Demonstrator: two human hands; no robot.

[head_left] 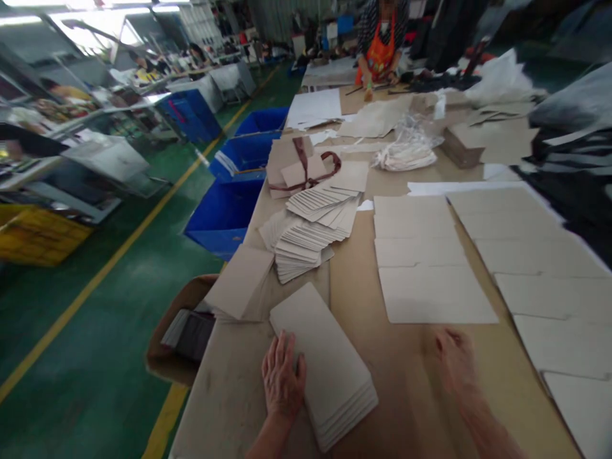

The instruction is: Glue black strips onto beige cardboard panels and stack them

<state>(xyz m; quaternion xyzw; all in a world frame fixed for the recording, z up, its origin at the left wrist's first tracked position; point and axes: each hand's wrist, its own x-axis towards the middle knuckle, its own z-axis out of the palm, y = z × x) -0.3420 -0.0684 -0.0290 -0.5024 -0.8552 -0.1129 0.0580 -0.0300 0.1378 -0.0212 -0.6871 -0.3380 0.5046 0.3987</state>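
My left hand [283, 375] lies flat with fingers spread on the near-left edge of a stack of grey cardboard sheets [329, 366] on the brown table [415, 408]. My right hand [454, 360] hovers over bare table to the right of the stack, just below a row of overlapping grey sheets [425, 261]; it is smeared by motion and its fingers do not show clearly. Nothing is visibly held in either hand.
A fanned pile of small cards [310, 229] and a ribbon-tied bundle [301, 169] lie further up the table. More sheets [540, 268] line the right side. A cardboard box [184, 331] and blue bins [224, 213] stand left. A person in an orange apron [381, 44] works at the far end.
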